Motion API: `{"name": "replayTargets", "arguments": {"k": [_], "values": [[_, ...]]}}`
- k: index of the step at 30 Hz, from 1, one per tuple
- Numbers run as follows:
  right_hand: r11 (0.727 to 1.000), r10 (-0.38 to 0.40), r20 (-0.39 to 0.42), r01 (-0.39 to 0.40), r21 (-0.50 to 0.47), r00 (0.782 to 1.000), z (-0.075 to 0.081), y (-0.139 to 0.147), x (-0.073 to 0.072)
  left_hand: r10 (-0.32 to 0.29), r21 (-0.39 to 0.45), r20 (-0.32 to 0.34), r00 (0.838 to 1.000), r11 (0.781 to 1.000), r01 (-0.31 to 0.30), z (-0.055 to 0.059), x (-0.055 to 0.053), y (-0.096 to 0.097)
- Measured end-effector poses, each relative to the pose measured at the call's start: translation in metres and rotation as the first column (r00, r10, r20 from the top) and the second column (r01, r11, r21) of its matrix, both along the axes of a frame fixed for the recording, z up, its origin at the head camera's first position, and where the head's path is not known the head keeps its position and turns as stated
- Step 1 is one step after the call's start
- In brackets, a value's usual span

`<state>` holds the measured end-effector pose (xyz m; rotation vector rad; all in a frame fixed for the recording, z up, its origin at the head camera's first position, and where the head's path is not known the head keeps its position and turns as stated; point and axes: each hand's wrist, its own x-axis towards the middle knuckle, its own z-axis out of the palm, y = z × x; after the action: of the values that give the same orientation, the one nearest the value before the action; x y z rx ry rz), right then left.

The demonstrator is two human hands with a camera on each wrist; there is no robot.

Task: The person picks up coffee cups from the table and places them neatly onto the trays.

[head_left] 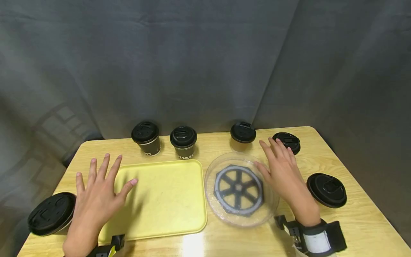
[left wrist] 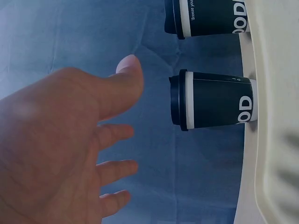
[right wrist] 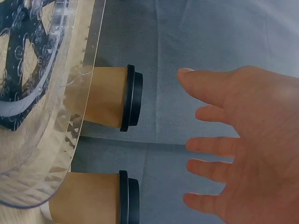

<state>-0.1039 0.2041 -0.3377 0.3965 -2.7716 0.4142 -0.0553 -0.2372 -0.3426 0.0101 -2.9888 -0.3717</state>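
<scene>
Shows left hand (head_left: 97,196) and right hand (head_left: 282,169) spread, gripping nothing, near yellow tray (head_left: 167,200), left, and clear container (head_left: 209,196), right; places lidded cups (head_left: 183,138) outside both, left, right, far; suggests handling unstarted.

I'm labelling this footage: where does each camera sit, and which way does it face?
Head: on the person's head, facing forward and down at the table; left hand and right hand show.
Left wrist: on that wrist, looking past the left hand at two dark cups and the yellow tray, sideways.
Right wrist: on that wrist, looking past the right hand at two brown cups, sideways.
Shared: head and right wrist both show the clear dish.
</scene>
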Motion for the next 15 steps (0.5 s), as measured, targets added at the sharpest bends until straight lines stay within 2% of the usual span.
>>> {"name": "replayTargets", "arguments": {"k": [9,12,15], "values": [[1.000,-0.021,-0.001,0.021,0.003,1.000,0.007,0.005,0.006,0.010,-0.007,0.010,1.000,1.000,-0.010,0.003,0.002,-0.002],[0.996,-0.080,0.006,0.079,0.042,0.997,0.011,0.019,0.017,0.010,-0.008,0.003,1.000,1.000,-0.010,0.004,0.003,-0.001],[0.979,-0.174,0.054,0.167,0.119,0.983,0.010,0.050,0.033,0.006,-0.010,-0.004,1.000,1.000,-0.006,0.004,0.003,-0.001]]}}
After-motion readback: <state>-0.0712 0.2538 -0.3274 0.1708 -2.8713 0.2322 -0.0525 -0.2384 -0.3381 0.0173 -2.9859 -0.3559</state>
